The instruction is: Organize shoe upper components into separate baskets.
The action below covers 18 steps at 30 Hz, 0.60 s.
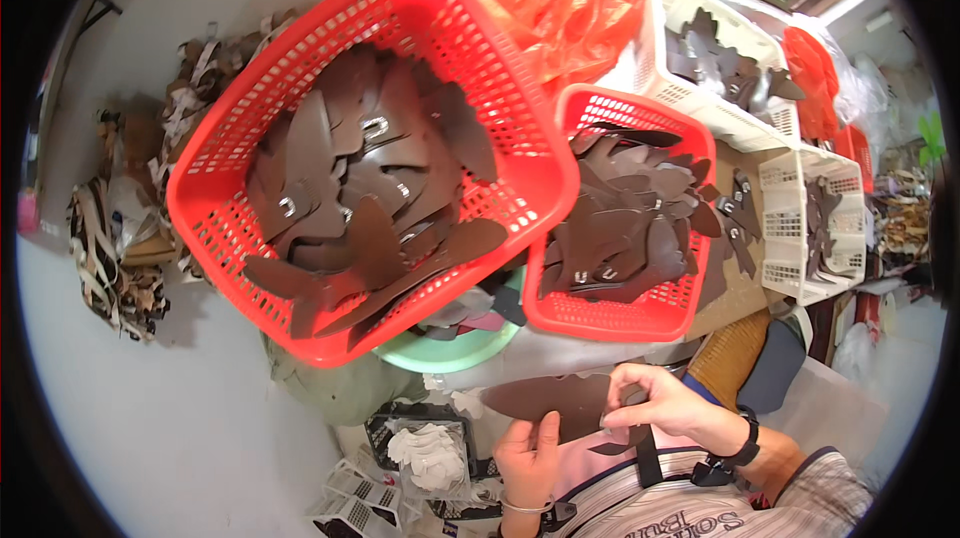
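A flat dark brown leather-like piece (550, 401), pointed at its left end, is held in front of my body. My left hand (530, 458) grips its lower edge, with the thumb lying on the face of the piece. My right hand (665, 408) is closed in a pinch at the right end, where a brown part shows between the curled fingers. Whether that part is a fold or a separate small bit, I cannot tell. Just below the right hand, a narrow dark strip hangs down.
A large red basket (500, 23) piled with brown cut pieces, some with metal buckles, stands ahead left. Beside it is a smaller red basket (620, 318) of similar pieces. White baskets (790, 228) stand to the right. A green basin (450, 353) and white pieces (430, 456) lie lower.
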Motion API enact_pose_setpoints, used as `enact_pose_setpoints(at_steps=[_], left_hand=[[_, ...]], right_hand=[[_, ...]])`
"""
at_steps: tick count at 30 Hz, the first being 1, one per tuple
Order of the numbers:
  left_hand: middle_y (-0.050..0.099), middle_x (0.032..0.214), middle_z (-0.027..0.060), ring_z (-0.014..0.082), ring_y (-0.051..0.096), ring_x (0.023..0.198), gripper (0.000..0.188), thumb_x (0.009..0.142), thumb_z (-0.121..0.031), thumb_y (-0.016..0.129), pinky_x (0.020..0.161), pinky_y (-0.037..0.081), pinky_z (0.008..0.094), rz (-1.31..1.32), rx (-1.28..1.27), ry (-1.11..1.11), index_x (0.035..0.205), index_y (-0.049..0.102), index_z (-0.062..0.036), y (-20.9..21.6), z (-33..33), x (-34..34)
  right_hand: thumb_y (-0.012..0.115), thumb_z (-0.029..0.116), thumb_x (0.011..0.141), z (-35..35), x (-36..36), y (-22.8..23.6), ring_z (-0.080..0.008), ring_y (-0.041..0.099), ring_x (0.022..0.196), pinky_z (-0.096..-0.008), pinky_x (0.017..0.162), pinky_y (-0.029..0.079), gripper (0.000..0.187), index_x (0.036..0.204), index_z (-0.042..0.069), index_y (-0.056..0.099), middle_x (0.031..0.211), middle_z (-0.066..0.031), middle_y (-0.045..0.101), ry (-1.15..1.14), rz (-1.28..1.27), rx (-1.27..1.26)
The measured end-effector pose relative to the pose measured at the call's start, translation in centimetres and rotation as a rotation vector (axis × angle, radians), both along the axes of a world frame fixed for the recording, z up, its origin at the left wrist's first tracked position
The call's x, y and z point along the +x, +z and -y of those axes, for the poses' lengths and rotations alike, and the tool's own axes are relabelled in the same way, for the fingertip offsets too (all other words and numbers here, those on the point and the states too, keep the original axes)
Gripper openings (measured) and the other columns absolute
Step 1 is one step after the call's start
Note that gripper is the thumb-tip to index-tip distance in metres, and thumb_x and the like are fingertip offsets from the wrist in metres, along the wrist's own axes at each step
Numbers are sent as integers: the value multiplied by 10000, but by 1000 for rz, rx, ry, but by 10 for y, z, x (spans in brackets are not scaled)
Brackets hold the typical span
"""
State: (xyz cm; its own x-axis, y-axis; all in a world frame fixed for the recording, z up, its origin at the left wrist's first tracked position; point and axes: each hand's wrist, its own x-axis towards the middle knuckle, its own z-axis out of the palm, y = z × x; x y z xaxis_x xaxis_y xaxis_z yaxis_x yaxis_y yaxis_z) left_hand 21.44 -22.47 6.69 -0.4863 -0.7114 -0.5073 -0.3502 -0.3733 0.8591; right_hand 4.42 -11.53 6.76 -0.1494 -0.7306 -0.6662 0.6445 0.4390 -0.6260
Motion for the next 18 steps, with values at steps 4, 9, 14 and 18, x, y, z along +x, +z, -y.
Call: enact_pose_setpoints(at_steps=[4,9,14,18], left_hand=[[673,935,85,136,646,774,202,970,-74,598,683,558,267,-78,192,11,1120,596,61,5,-3,-7],[676,1000,129,188,683,834,239,980,-68,572,743,593,309,-171,347,-40,1176,563,70,10,-10,-20],[694,865,90,154,680,749,162,938,-57,646,674,563,292,-175,366,-83,1048,655,61,26,-18,-38],[631,680,129,264,623,576,102,798,-79,753,533,478,310,25,-415,-610,774,707,9,63,12,-58]], right_hand=[[720,158,907,-6,-3,11,-30,522,747,-196,701,446,105,910,61,679,799,51,620,110,73,104],[692,201,935,-19,-15,21,-23,528,778,-210,698,457,186,1026,40,715,846,60,649,115,-38,113],[720,196,912,-41,-29,21,-40,559,724,-223,635,465,191,1023,41,720,782,34,640,135,-46,22],[743,149,884,-75,-45,10,-37,539,674,-207,562,429,192,1026,22,719,806,23,641,126,127,-49]])
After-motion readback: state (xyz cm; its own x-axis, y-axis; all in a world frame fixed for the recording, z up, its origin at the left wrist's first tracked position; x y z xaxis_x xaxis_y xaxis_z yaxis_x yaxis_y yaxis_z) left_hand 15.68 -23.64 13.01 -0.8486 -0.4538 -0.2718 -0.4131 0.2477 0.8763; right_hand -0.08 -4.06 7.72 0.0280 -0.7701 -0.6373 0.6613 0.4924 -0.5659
